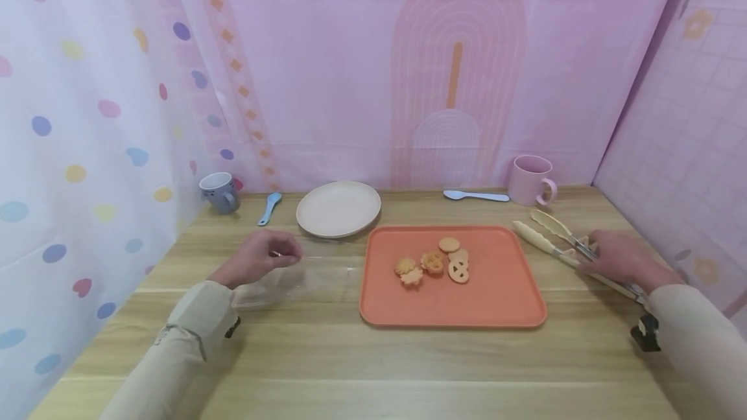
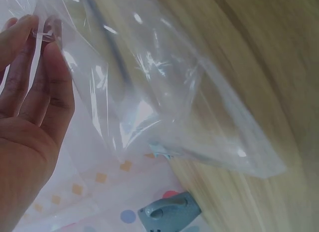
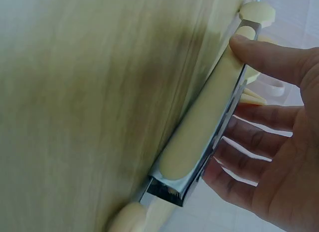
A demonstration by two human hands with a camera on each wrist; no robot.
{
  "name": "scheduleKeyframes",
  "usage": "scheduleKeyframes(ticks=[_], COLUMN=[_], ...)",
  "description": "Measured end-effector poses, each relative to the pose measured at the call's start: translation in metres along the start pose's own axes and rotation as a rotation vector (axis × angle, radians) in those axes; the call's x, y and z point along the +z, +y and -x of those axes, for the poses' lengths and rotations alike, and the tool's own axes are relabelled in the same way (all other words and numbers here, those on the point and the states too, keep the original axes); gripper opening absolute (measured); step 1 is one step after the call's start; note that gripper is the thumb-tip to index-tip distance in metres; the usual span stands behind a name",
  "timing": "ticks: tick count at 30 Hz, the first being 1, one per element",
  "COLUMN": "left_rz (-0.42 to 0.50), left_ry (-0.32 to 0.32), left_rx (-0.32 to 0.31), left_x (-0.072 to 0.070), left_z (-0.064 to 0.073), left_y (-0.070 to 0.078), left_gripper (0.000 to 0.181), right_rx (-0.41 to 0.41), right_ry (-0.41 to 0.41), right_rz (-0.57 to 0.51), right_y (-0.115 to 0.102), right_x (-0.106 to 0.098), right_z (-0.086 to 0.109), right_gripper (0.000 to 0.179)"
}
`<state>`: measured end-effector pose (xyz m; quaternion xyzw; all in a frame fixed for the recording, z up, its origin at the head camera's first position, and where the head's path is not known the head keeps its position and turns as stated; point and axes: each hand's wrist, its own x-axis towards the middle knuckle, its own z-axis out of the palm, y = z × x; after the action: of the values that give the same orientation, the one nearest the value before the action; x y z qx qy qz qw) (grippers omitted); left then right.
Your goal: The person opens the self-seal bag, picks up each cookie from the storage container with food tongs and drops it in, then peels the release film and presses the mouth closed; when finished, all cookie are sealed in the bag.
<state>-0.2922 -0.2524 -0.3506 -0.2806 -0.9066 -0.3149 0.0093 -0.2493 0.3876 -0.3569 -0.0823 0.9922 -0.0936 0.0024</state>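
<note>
My left hand [image 1: 264, 256] pinches the edge of a clear plastic bag [image 1: 315, 275] between thumb and fingers. In the left wrist view the crinkled bag [image 2: 164, 87] spreads out from the fingertips over the wooden table. At the right, my right hand [image 1: 621, 258] grips a pair of tongs [image 1: 539, 238] with cream tips and metal arms. The right wrist view has the thumb on one cream handle [image 3: 207, 112] and the fingers against the other side. Between the hands lies an orange tray [image 1: 385, 306] bearing several cookies [image 1: 432, 263] in different shapes.
Along the back stand a grey-blue cup [image 1: 220, 194], a light blue spoon [image 1: 269, 209], a cream plate [image 1: 338, 209], a pale blue spoon [image 1: 475, 196] and a pink mug [image 1: 530, 180]. Patterned curtains [image 1: 327, 70] hang behind and beside the wooden table [image 1: 327, 368].
</note>
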Motion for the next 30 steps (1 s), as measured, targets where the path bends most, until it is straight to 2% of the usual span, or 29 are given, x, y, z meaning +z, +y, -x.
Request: scheduleKeyframes(ticks=[8, 12, 18, 23, 25, 27, 30], left_rz=[0.026, 0.031, 0.030, 0.020, 0.025, 0.028, 0.028], left_ry=[-0.021, -0.031, -0.031, -0.022, -0.025, -0.026, -0.021], left_rx=[-0.016, -0.023, -0.025, -0.020, -0.022, -0.032, -0.038], left_x=[-0.005, -0.006, -0.005, -0.005, -0.005, -0.004, -0.003], left_z=[0.006, 0.007, 0.007, 0.007, 0.007, 0.007, 0.008], left_y=[-0.002, -0.002, -0.003, -0.003, -0.003, -0.004, -0.005], left_gripper=[0.007, 0.007, 0.007, 0.007, 0.007, 0.007, 0.007], right_rx=[0.048, 0.030, -0.040, -0.053, -0.095, -0.173, -0.296], right_ry=[-0.012, 0.008, 0.093, 0.197, 0.223, 0.235, 0.205], right_rz=[-0.110, -0.164, -0.251, -0.251, -0.222, -0.178, -0.131], right_y=[-0.007, -0.007, -0.013, -0.034, -0.045, -0.058, -0.078], right_x=[0.003, 0.002, -0.001, -0.004, -0.004, -0.004, -0.004], right_z=[-0.006, -0.008, -0.011, -0.008, -0.007, -0.009, -0.014], right_gripper=[0.048, 0.053, 0.043, 0.040, 0.036, 0.033, 0.030])
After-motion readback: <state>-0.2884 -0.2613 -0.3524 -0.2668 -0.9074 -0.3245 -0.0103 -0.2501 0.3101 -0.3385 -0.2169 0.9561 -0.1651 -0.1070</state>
